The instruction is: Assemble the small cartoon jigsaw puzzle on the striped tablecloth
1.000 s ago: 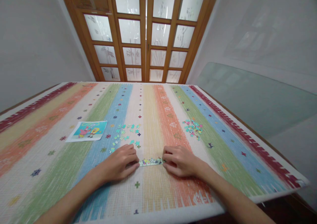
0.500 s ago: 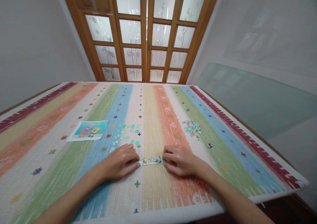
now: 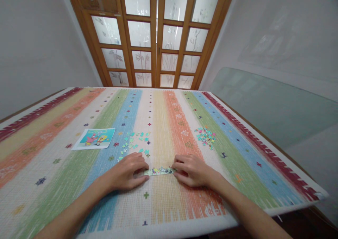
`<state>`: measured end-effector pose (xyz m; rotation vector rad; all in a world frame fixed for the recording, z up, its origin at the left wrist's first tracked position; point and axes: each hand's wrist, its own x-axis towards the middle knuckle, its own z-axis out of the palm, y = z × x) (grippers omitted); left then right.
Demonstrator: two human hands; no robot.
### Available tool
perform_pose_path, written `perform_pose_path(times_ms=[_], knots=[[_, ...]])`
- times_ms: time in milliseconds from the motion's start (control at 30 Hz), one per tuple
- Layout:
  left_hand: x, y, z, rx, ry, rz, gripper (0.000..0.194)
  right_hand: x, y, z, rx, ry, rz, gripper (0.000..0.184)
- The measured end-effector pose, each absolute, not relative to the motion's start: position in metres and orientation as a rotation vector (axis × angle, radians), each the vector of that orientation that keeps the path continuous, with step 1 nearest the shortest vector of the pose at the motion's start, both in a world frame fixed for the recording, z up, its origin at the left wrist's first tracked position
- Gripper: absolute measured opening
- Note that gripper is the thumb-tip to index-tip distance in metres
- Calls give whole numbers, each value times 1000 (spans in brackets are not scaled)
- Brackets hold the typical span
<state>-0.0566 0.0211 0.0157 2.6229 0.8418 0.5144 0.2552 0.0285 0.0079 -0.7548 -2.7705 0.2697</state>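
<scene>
A short strip of joined puzzle pieces (image 3: 159, 170) lies on the striped cloth near the front middle of the table. My left hand (image 3: 126, 174) rests at its left end, fingers curled and pinched on the strip. On the other end, my right hand (image 3: 190, 170) pinches the strip with its fingertips. Just beyond my left hand, loose teal pieces (image 3: 134, 141) are scattered on the blue stripe. A heap of mixed pieces (image 3: 205, 136) sits farther right on the green stripe.
A reference picture card (image 3: 94, 138) lies at the left. The striped cloth (image 3: 163, 119) covers the whole table; its right edge (image 3: 290, 177) is close. A wooden glazed door (image 3: 155, 38) stands behind, and a glass sheet (image 3: 269, 101) leans at the right.
Both hands and the strip have shifted slightly away from me on the cloth; the grip on both ends is the same.
</scene>
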Motion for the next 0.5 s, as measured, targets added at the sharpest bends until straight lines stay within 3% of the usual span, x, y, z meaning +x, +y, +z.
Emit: perform_pose_path(times_ms=[300, 500], knots=[[-81, 48, 6, 2713, 1269, 827, 19, 254, 28, 9, -741, -2740, 250, 18], [-97, 77, -3, 2663, 1493, 785, 36, 254, 28, 9, -735, -2742, 248, 17]])
